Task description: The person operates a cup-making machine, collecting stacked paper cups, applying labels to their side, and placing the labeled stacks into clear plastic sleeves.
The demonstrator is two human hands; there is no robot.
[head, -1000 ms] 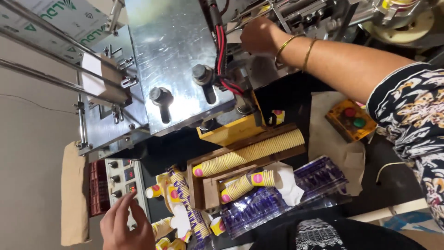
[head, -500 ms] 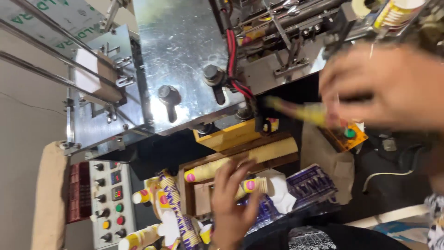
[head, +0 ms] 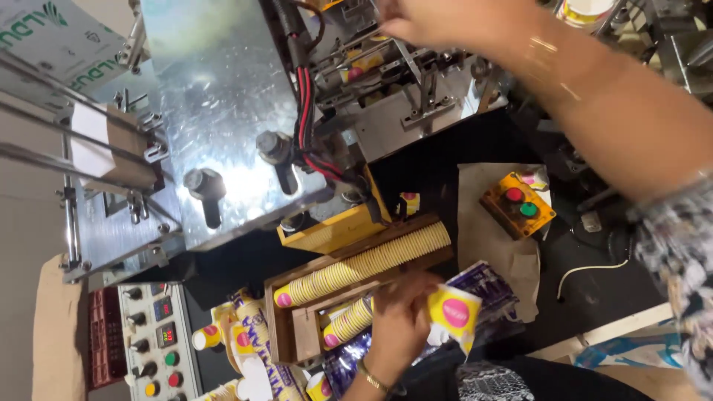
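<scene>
Gripping a yellow paper cup [head: 451, 315] with a pink dot on its base, the left hand [head: 397, 327] closes its fingers round the cup's body at the near edge, just right of a wooden tray [head: 286, 338]. Far left of it sits a grey control panel [head: 156, 341] with knobs and coloured buttons. Two long stacks of yellow cups [head: 368, 263] lie in the tray. Further right, a yellow button box [head: 518, 204] rests on brown paper on the dark surface. Up at the far side, the right hand [head: 438, 22] reaches into the metal machine [head: 386, 104]; its grip is blurred, so I cannot tell its state.
</scene>
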